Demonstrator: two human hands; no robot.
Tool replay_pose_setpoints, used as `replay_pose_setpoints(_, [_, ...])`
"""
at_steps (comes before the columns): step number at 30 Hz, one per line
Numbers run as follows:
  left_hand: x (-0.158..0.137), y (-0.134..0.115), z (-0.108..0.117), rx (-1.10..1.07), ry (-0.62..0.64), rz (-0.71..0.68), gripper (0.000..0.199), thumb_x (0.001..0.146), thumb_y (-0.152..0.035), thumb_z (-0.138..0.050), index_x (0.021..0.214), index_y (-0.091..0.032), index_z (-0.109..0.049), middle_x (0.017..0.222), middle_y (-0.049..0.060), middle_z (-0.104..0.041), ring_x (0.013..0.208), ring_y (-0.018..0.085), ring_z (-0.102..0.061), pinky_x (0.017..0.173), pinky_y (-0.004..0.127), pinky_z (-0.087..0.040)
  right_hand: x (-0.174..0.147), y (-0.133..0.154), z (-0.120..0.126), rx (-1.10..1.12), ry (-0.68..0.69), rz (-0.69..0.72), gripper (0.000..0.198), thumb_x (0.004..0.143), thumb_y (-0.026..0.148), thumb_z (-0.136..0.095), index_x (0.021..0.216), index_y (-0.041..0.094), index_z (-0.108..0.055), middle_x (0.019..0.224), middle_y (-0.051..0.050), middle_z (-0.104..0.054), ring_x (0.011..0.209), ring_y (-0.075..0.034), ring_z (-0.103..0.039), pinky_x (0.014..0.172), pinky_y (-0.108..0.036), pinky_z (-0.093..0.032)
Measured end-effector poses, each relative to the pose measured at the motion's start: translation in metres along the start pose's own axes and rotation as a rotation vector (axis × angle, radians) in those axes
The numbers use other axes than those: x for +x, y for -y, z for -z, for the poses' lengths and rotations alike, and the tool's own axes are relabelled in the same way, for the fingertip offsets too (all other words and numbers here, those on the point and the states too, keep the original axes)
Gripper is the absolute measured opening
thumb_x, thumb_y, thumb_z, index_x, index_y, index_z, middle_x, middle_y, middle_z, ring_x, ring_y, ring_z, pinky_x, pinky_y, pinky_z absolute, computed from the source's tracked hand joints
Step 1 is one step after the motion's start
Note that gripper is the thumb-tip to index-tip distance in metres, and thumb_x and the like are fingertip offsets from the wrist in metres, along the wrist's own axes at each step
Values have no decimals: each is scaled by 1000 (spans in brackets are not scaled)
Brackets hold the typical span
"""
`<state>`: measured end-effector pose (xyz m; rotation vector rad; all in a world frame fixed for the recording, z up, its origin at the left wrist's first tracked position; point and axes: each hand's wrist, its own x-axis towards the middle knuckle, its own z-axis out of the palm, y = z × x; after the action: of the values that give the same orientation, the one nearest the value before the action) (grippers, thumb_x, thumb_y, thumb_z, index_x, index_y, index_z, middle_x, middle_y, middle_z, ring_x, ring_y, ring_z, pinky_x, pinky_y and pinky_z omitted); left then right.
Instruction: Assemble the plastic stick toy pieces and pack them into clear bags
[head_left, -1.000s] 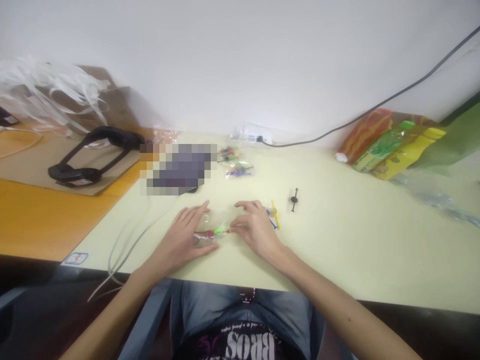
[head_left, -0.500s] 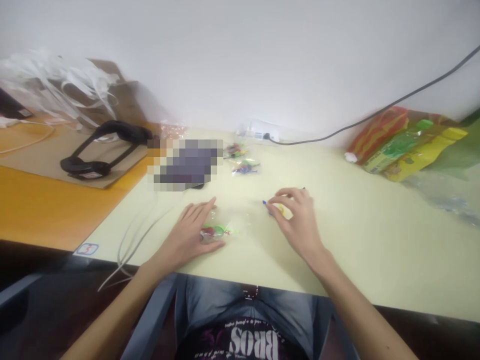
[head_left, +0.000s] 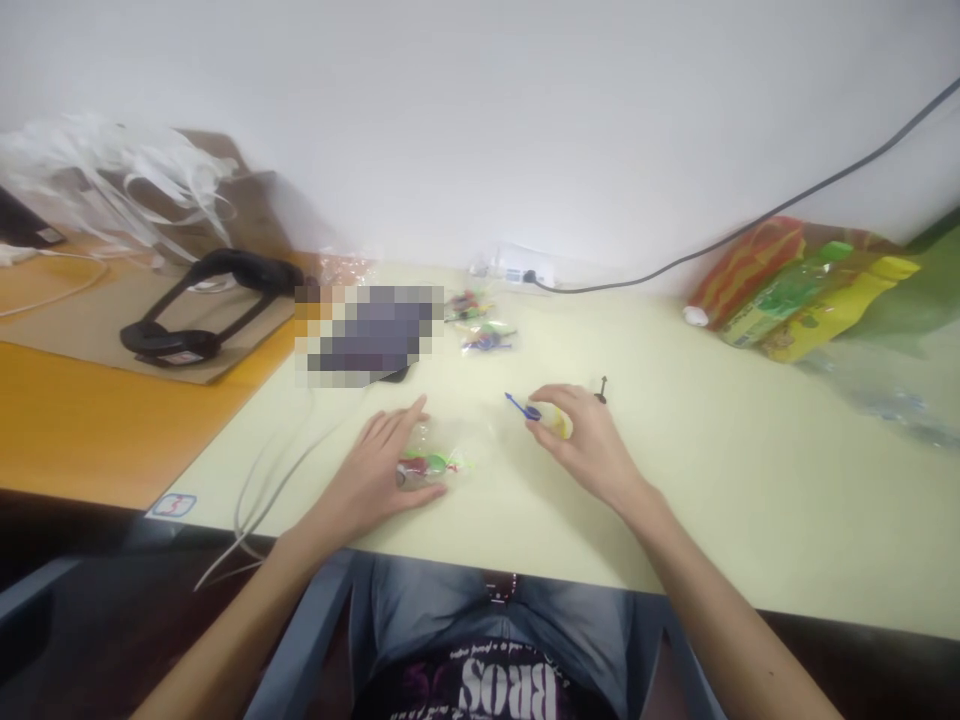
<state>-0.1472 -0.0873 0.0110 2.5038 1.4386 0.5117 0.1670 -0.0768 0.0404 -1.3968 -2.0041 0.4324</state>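
- The left hand [head_left: 375,470] lies flat and open on the pale counter [head_left: 712,480], fingers spread, pressing down a small clear packet [head_left: 431,462] with red and green bits inside.
- The right hand [head_left: 585,440] is curled, fingertips pinched on a small toy piece [head_left: 544,415] — yellow with a blue stick poking out to the left — held just above the counter.
- A tiny black peg [head_left: 602,388] stands just behind the right hand.
- Farther back, two more clear packets of coloured bits [head_left: 480,325] lie near a white power strip [head_left: 517,268] by the wall.
- Left of them sits a blurred dark object [head_left: 367,335]; black headphones [head_left: 202,305] rest on cardboard beyond it.
- Colourful bags [head_left: 795,285] are piled at the far right — well apart from both hands.
- White cables [head_left: 262,480] trail off the counter's near left edge.
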Motion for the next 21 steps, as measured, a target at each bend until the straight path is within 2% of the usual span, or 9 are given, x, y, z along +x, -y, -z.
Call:
replay_pose_setpoints(2, [1,0,0,1,6,5,108,85,-55,-74,164,-27,-7,148,12,-55,138,35,-50,124,57,-25,-1,10,16,163,111,-27,26,94,28,-65,119,21,-70,111,-7,-76,97,-22,-70,90,-39,-52])
replay_pose_setpoints(4, [2,1,0,1,3,-5,108,84,-55,-74,164,-26,-7,146,12,-55,137,35,-50,123,57,-27,-2,19,27,178,249,-22,27,94,27,-66,120,21,-71,106,-6,-77,88,-20,-71,83,-35,-53])
replay_pose_setpoints(6, [2,2,0,2,-5,-22,108,85,-55,-74,164,-26,-7,145,12,-56,136,35,-50,122,56,-28,-1,27,27,136,350,13,27,94,24,-66,120,19,-72,106,-7,-77,85,-19,-71,80,-33,-53])
replay_pose_setpoints(8, [3,3,-1,2,-17,-32,108,85,-56,-74,164,-25,-7,144,12,-56,134,35,-51,121,56,-29,0,31,15,106,395,58,27,94,21,-65,121,17,-72,109,-8,-77,88,-19,-71,80,-33,-52])
replay_pose_setpoints(14, [1,3,-3,7,-36,-29,108,85,-54,-75,164,-26,-7,144,11,-56,134,34,-52,121,54,-30,7,33,-30,66,337,106,40,95,22,-69,134,16,-63,116,-12,-73,100,-23,-69,88,-36,-52])
replay_pose_setpoints(18, [0,3,-3,10,-29,-29,109,85,-55,-74,164,-27,-6,147,11,-55,137,34,-49,123,54,-27,-2,24,-31,11,249,88,28,96,27,-69,121,16,-66,114,-11,-71,99,-23,-66,87,-35,-51])
replay_pose_setpoints(21, [1,2,-2,13,-17,-19,109,84,-55,-75,164,-27,-6,146,11,-55,136,35,-50,122,55,-28,-9,18,-29,-22,259,63,16,96,26,-67,108,16,-69,102,-8,-68,93,-21,-64,83,-33,-49])
